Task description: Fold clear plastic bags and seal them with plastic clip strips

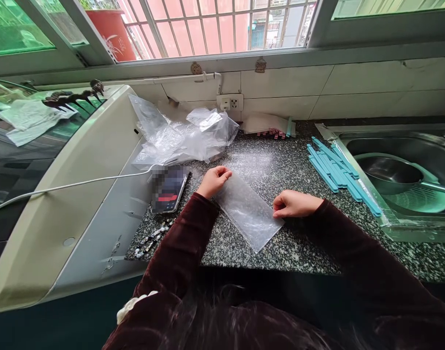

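A clear plastic bag [247,209] lies slanted over the speckled countertop [225,253], flat and see-through. My left hand [214,181] pinches its upper left corner between thumb and fingers. At the bag's right edge, my right hand [295,203] is closed with thumb and fingertips gripping the plastic. Off to the right, several light-blue flat strips [335,167] rest in a loose pile beside the sink. Behind my left hand is a crumpled heap of clear plastic bags [193,136].
A phone [171,189] with a white cable [80,183] and a beaded string [154,237] lie left of my left arm. Packed pieces with pink ends [269,127] sit by the wall. The sink [368,146] holds a pan [390,167]; a white appliance [87,194] borders the left.
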The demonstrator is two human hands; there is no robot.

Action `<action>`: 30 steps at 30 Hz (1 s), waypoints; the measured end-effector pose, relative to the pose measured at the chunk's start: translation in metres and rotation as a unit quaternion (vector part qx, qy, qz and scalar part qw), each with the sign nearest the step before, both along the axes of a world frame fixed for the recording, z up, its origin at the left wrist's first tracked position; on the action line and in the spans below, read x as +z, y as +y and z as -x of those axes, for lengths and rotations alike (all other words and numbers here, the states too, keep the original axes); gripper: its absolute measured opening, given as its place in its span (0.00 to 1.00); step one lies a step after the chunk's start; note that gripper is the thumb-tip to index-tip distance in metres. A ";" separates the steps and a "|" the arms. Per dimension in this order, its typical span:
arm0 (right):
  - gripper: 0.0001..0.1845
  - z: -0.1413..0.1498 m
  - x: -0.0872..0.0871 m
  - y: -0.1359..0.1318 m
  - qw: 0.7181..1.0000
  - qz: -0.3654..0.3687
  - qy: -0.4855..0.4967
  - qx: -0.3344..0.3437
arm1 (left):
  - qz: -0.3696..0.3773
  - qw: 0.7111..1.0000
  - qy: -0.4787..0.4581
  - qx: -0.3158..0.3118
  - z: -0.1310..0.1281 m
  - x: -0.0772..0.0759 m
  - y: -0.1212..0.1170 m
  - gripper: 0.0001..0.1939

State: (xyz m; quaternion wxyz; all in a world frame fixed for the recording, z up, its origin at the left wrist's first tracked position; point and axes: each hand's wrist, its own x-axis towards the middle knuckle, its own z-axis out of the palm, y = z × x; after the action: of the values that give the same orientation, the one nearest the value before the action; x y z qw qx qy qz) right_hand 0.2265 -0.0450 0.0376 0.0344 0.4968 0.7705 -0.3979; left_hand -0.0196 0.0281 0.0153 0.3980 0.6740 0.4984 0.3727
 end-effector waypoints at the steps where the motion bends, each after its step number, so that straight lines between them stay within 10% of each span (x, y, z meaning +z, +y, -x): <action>1: 0.10 -0.001 0.000 0.000 1.000 0.001 0.000 0.001 | -0.001 1.000 0.000 -0.004 0.000 0.000 0.000 0.09; 16: 0.19 0.027 -0.019 0.006 0.952 -0.099 0.237 -0.168 | 0.002 0.989 0.017 -0.148 -0.026 -0.002 -0.022 0.15; 30: 0.16 0.024 -0.024 0.008 0.915 -0.170 0.279 -0.236 | 0.044 0.987 0.030 -0.149 -0.015 0.007 -0.017 0.20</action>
State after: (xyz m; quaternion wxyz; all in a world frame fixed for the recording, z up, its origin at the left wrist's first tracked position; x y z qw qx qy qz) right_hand 0.2021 -0.0371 0.0135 -0.3618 0.5311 0.6652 -0.3803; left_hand -0.0050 0.0107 0.0225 0.4631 0.7333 0.4205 0.2663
